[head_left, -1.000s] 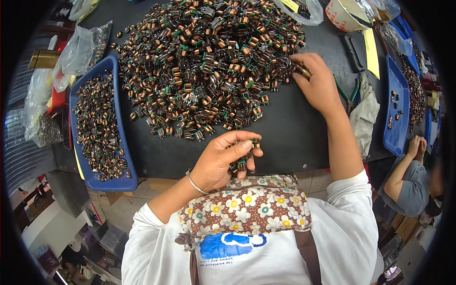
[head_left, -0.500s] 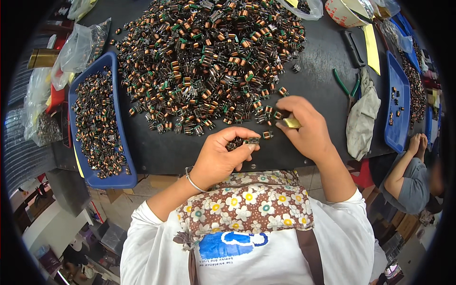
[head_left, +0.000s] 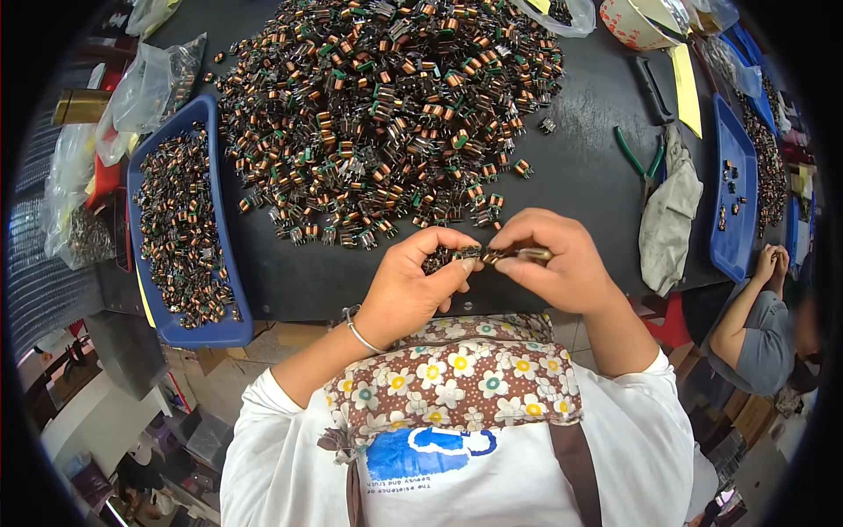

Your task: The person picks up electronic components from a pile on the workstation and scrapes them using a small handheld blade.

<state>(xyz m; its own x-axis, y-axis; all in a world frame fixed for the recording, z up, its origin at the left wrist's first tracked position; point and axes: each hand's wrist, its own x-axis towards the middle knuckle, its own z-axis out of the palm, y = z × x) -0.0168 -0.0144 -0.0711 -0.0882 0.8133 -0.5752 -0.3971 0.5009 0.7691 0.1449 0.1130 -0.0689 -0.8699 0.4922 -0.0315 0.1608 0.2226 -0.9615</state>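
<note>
In front of my apron, my left hand [head_left: 406, 279] is closed round several small copper-wound coils [head_left: 436, 261]. One coil with a dark, green-edged body [head_left: 467, 253] sticks out between its thumb and forefinger. My right hand [head_left: 566, 263] pinches another copper coil [head_left: 493, 257] end to end against that one. A short yellowish metal piece [head_left: 534, 254] is tucked in the same right hand, blurred and partly covered by the fingers. Just beyond both hands spreads a large heap of such coils [head_left: 378, 123] on the black table [head_left: 606, 114].
A blue tray [head_left: 243, 334] full of coils stands at the left. To the right lie green-handled pliers [head_left: 652, 162], a grey cloth [head_left: 669, 228], a black-handled tool [head_left: 654, 92] and another blue tray [head_left: 731, 259] with a few coils. A co-worker's arm [head_left: 742, 307] shows at far right.
My right hand has come left and down to meet the left hand, now with a coil in its fingertips. A loose coil beside the left hand no longer shows on the table.
</note>
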